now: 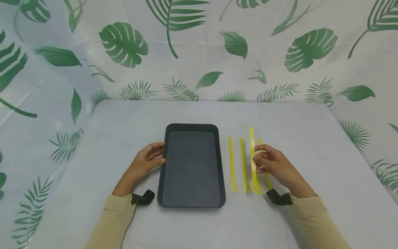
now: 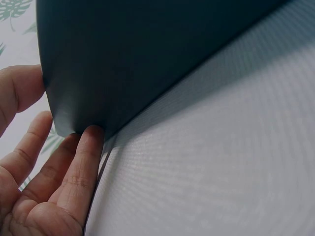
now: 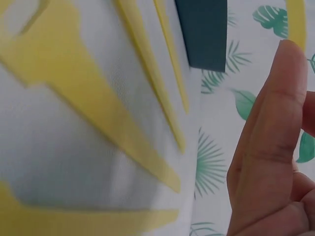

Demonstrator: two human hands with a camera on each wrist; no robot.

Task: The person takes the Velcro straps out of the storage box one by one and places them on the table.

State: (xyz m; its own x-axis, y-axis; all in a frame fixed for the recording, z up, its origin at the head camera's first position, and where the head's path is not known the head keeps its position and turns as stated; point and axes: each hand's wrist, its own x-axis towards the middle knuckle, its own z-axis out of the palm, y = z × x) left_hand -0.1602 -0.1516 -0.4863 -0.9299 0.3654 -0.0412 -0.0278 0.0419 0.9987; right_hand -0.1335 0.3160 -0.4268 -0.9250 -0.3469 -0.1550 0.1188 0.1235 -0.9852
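A dark grey rectangular tray (image 1: pixel 191 204) lies on the table. My left hand (image 1: pixel 148 159) touches its left side, the fingertips against the outer wall (image 2: pixel 78 73) and the fingers loosely extended. My right hand (image 1: pixel 273 162) pinches a yellow hook-and-loop cable tie (image 1: pixel 252 141) upright above the table, its slotted head lowest. In the right wrist view, part of the held tie (image 3: pixel 297 22) shows above a fingertip. More yellow ties lie side by side right of the tray, among them one tie (image 1: pixel 231 162) nearest it and another tie (image 1: pixel 244 162) beside that.
A white cloth covers the table (image 1: pixel 199 228). Behind and at the sides hangs a white backdrop (image 1: pixel 192 52) with green leaf prints. Black wrist mounts (image 1: pixel 143 197) sit by both tan sleeves (image 1: pixel 113 218).
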